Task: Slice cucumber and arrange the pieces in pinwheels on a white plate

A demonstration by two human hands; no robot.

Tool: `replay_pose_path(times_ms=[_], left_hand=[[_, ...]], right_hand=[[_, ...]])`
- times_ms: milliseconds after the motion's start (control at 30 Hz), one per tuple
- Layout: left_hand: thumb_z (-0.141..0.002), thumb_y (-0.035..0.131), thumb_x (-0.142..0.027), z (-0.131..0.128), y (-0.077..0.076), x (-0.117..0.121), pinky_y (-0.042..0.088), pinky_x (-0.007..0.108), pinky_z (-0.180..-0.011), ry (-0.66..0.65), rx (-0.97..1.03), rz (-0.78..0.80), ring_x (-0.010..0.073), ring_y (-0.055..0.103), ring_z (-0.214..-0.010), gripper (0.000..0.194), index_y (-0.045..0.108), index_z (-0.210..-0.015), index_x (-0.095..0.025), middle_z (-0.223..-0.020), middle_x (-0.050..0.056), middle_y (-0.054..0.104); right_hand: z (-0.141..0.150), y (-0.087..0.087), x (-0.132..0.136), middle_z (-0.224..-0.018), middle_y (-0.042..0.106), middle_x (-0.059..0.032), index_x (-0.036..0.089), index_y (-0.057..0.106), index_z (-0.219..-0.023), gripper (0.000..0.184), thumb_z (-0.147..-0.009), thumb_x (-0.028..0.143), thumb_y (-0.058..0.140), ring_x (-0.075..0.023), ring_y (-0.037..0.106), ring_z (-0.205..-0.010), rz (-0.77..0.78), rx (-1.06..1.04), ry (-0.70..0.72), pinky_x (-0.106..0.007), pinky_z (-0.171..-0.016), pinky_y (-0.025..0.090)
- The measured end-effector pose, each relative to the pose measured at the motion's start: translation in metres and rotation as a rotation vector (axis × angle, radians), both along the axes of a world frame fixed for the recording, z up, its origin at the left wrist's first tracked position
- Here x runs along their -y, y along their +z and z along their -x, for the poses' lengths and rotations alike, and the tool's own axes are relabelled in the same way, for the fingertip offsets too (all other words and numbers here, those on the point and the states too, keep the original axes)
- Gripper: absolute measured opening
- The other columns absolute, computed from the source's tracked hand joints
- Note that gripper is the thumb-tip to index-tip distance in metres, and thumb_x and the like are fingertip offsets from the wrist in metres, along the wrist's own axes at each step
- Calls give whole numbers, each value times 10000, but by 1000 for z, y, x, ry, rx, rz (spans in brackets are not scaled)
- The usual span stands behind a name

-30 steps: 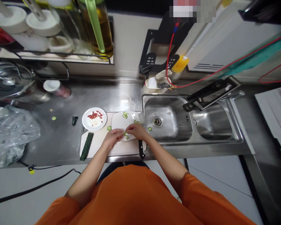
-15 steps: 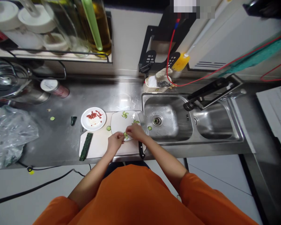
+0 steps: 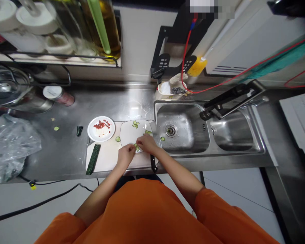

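Observation:
A white square plate (image 3: 127,130) carries cucumber slices laid out in small pinwheels, one cluster (image 3: 135,124) near its far edge and another (image 3: 147,132) on its right, partly behind my right hand. Over the near edge, my left hand (image 3: 126,156) and my right hand (image 3: 146,143) meet with pinched fingertips at a third group of cucumber slices (image 3: 137,147). The fingers partly cover these slices. Under the plate lies a white cutting board (image 3: 106,162), with a length of dark green cucumber (image 3: 93,159) on its left. A black-handled knife (image 3: 154,163) sticks out beside my right wrist.
A round white plate (image 3: 91,134) with red berries stands left of the square one. Cucumber pieces (image 3: 79,131) lie on the steel counter (image 3: 63,145). A double sink (image 3: 183,145) with a faucet (image 3: 228,100) is to the right, a plastic bag (image 3: 12,145) far left.
My left hand has shifted very slightly to the right, and my fingertips stay at the same slices. Otherwise only the camera view has moved a little.

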State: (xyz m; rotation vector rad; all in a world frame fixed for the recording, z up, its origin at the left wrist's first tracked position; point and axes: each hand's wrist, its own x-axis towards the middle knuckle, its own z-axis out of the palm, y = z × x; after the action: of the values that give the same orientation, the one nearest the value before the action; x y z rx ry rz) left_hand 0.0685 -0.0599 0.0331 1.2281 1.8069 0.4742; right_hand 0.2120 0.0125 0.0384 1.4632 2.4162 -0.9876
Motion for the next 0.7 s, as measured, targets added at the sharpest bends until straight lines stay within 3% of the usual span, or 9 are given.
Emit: replay_pose_path(times_ms=[267,700], left_hand=[[-763,542,-193,0,-14,2,425,254,-745,-143,-198,-194,150,569,-763,142,682,-782,-185,-790,42,647],[-827,507,-231,2,-14,3,423,252,-748,-260,-239,-167,145,560,-775,196,695,-867,-193,-811,49,608]], right_hand=[[1,0,3,-904,671,-35,235,685,-867,190,-846,256,497,-237,466,-983,-26,35,24,-323,-773,319],[1,-2,5,-932,638,-50,233,693,-896,186,-861,257,512,-239,451,-990,-98,12,65,-325,-791,296]])
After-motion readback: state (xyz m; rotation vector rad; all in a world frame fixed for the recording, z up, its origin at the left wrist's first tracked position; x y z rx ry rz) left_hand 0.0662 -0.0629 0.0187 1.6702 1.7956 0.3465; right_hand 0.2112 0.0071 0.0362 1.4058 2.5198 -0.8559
